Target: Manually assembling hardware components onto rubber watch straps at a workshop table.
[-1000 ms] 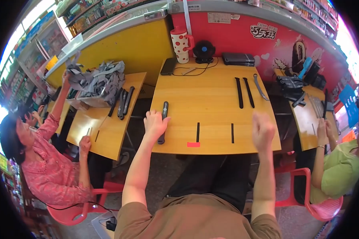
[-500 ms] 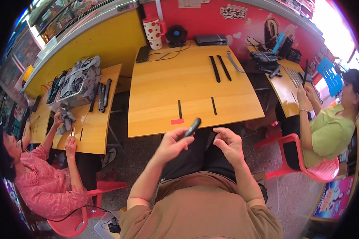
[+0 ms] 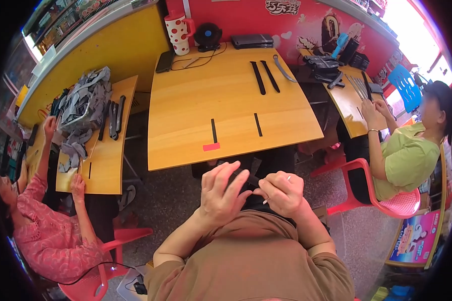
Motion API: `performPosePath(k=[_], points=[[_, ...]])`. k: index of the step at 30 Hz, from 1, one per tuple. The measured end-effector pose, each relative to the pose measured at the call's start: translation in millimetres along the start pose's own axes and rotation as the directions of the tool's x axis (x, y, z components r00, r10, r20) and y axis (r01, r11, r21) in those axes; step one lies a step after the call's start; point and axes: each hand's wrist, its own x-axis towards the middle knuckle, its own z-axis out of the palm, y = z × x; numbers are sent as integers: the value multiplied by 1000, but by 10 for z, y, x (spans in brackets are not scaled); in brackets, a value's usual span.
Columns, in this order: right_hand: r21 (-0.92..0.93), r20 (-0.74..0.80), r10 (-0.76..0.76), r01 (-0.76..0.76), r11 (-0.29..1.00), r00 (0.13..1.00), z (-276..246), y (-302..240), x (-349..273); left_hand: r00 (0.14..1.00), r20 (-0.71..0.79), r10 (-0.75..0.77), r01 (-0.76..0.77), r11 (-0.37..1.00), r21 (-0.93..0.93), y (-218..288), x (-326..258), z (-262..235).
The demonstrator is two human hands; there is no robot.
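Both of my hands are raised over my lap, just in front of the table's near edge. My left hand [image 3: 220, 193] has curved, partly spread fingers, with its thumb reaching toward the right hand. Whatever lies inside its curl is lost against the dark trousers. My right hand [image 3: 282, 194] is closed in a fist-like pinch around a thin white stick-like piece [image 3: 264, 202], whose ends peek out above and below the fingers. Beyond them, the wooden table [image 3: 186, 113] carries two short black strips [image 3: 214, 130] and a red rectangle [image 3: 211, 147] near its front.
Two black straps [image 3: 257, 78] and a curved grey one [image 3: 284, 69] lie at the table's far right. Behind are a dotted tumbler [image 3: 178, 34], black fan [image 3: 208, 36], phone [image 3: 164, 62] and dark pouches [image 3: 252, 41]. Co-workers sit left [image 3: 55, 226] and right [image 3: 404, 155].
The black piece seen in my left hand is now out of sight. My hands have come together, the right closing into a fist. The left co-worker has lifted a hand toward the bin.
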Motion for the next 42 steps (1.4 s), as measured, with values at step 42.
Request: performPosePath(k=[42], points=[[266,90,722,-715,647,686,93,121,-173,674,678,-294,739,298,-604,-372,113,507]])
